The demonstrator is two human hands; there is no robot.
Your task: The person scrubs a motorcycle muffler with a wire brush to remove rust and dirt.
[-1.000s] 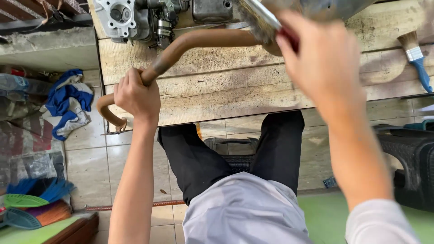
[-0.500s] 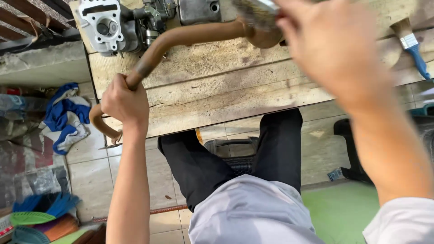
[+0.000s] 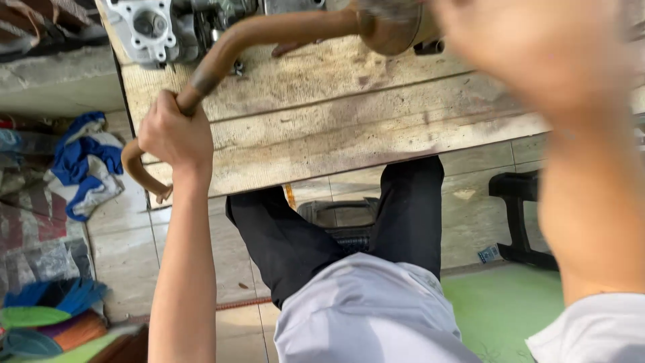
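Over a worn wooden desk (image 3: 349,128), the left hand (image 3: 176,138) is clenched around a rusty bent pipe (image 3: 269,30) running rightward toward the blurred right hand (image 3: 531,47), whose fingers' grip I cannot tell.

A small repair workshop for engines is shown, of an informal, open-air sort. At twelve o'clock a worn, stained wooden workbench (image 3: 322,128) of rough planks is seen. On it, at eleven o'clock, a grey metal engine cylinder part (image 3: 151,27) with bolt holes is set among other engine pieces. A rusty brown exhaust pipe (image 3: 269,33) is held across the bench from ten to one o'clock. The floor is laid with dirty beige tiles (image 3: 121,249). At nine o'clock a crumpled blue and white rag (image 3: 84,165) is left on the floor, and at three o'clock a black plastic stool (image 3: 521,215) is seen.
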